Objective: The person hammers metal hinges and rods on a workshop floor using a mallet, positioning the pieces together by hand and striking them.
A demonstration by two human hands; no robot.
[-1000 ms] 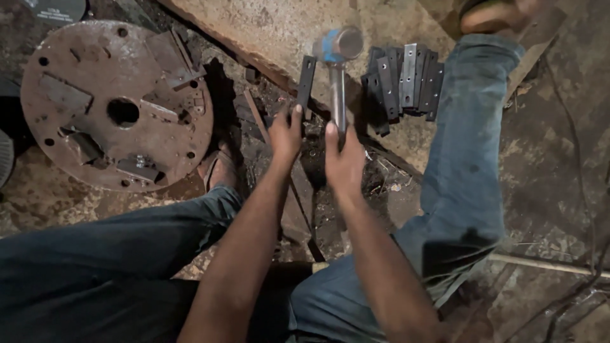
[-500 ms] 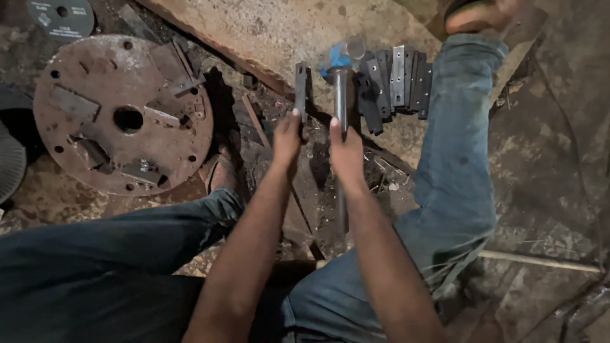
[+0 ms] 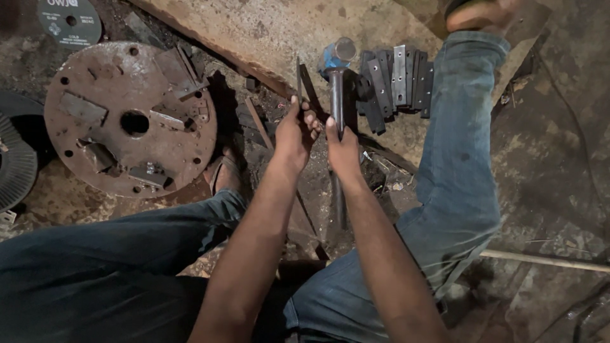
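Observation:
My left hand [image 3: 293, 134] pinches a thin flat metal strip [image 3: 298, 77] that stands upright, its top pointing away from me. My right hand [image 3: 343, 149] grips the dark handle of a hammer [image 3: 337, 67] with a blue-painted head; the head is raised near the strip's top. Both hands sit close together above a dark pile of metal offcuts between my legs. A row of several flat dark metal pieces [image 3: 397, 79] leans together just right of the hammer head.
A rusty round steel plate [image 3: 130, 121] with welded blocks lies on the left. A grey cutting disc [image 3: 67, 19] lies at the top left, another disc [image 3: 14, 162] at the left edge. A large stone slab [image 3: 267, 32] lies behind. My jeans-clad legs flank the hands.
The hammer head has stayed raised near the strip's top while my view shifted slightly. My left hand's grip on the strip has moved a little higher.

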